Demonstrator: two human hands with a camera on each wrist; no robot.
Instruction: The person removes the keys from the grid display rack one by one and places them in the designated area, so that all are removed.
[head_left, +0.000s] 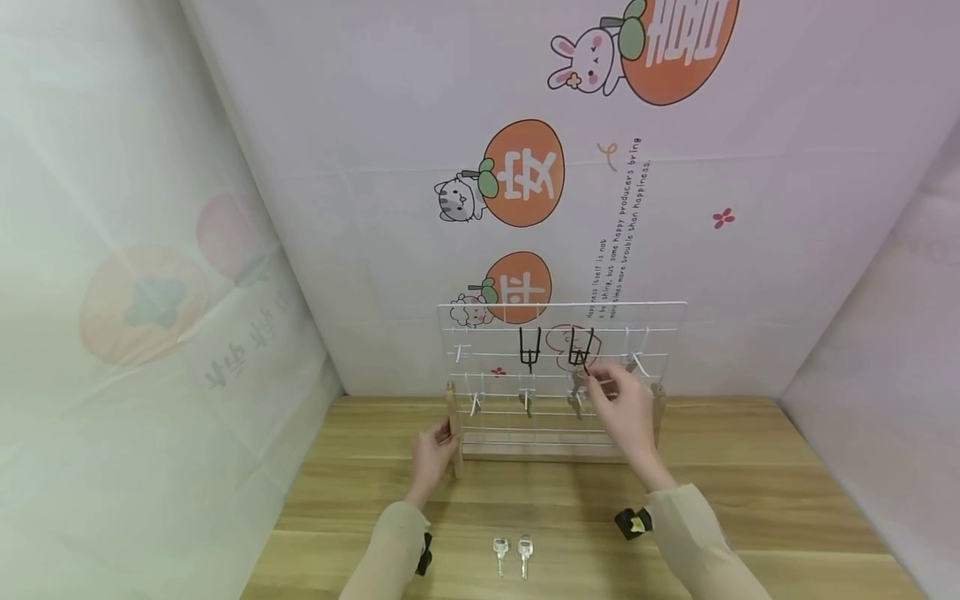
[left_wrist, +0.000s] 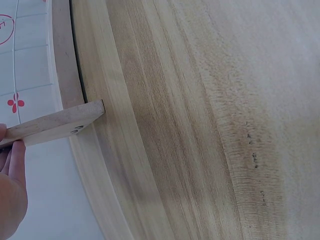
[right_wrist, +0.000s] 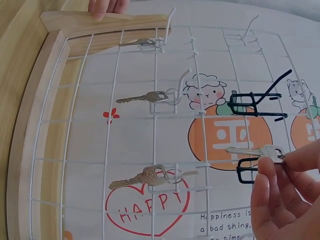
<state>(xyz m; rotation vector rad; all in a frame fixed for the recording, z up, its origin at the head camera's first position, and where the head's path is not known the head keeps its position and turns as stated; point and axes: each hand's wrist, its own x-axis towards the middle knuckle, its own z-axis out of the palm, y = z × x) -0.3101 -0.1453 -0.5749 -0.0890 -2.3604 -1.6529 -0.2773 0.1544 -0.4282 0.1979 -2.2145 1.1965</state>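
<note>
A white wire grid rack [head_left: 562, 306] in a wooden stand stands on the table. My left hand [head_left: 435, 454] holds its left wooden upright [left_wrist: 55, 122], thumb and fingers on either side. With thumb and fingertips my right hand [right_wrist: 285, 200] pinches a silver key [right_wrist: 245, 150]. It is up against the right black hook [right_wrist: 246, 174]; whether its ring is over the hook is hidden by the fingers. The other black hook [head_left: 529, 354] carries nothing. On the lower white hooks hang several keys, among them one key [right_wrist: 142, 98] in the middle.
Two loose keys, a left one [head_left: 501, 550] and a right one [head_left: 526, 548], lie on the wooden table [head_left: 465, 508] in front of the rack. Behind it rises a printed cloth backdrop [head_left: 390, 250]. Further white hooks [head_left: 637, 362] sit on the grid's upper corners.
</note>
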